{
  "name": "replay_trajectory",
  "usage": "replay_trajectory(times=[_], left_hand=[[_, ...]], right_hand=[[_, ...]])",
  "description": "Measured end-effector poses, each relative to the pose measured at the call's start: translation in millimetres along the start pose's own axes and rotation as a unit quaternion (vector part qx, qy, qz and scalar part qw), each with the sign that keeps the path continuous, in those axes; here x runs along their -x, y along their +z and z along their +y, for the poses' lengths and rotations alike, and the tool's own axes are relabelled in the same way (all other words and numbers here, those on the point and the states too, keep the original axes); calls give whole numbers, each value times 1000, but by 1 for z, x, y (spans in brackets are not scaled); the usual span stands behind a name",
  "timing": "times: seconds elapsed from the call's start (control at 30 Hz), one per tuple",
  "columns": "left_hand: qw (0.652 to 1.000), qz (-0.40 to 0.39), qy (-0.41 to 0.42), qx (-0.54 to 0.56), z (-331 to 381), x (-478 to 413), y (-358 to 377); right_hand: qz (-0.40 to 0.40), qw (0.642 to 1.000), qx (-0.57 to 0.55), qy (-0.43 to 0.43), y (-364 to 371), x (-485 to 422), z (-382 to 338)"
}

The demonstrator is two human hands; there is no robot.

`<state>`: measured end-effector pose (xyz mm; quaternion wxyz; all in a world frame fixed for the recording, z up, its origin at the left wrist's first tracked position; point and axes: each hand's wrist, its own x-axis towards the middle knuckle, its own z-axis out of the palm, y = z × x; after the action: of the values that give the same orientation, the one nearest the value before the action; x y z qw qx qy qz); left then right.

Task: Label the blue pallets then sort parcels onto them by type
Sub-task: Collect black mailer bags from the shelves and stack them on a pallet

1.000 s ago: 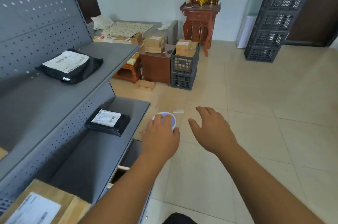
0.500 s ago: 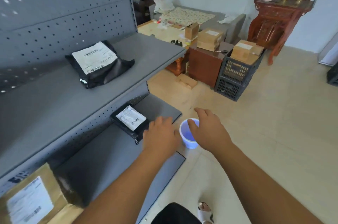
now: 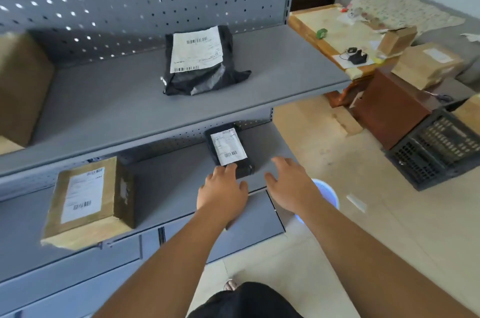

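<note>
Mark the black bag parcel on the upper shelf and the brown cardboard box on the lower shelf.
Black plastic bag parcel [image 3: 200, 58]: head view, on its white label.
Brown cardboard box [image 3: 83, 195]: head view, on its white top label.

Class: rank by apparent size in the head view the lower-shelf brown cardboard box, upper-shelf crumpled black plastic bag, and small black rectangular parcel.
Largest: brown cardboard box, though nearest the camera.
Next: crumpled black plastic bag, farther off, so unsure.
Smallest: small black rectangular parcel.
</note>
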<state>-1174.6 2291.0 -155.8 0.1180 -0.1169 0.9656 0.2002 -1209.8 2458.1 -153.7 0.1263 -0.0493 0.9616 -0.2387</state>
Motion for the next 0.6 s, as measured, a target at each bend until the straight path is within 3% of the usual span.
replay_trajectory(times=[0.6], left_hand=[[982,-1,-129,138,-43,-88,36]], right_hand=[[-97,995,10,-19,64,-119,1]])
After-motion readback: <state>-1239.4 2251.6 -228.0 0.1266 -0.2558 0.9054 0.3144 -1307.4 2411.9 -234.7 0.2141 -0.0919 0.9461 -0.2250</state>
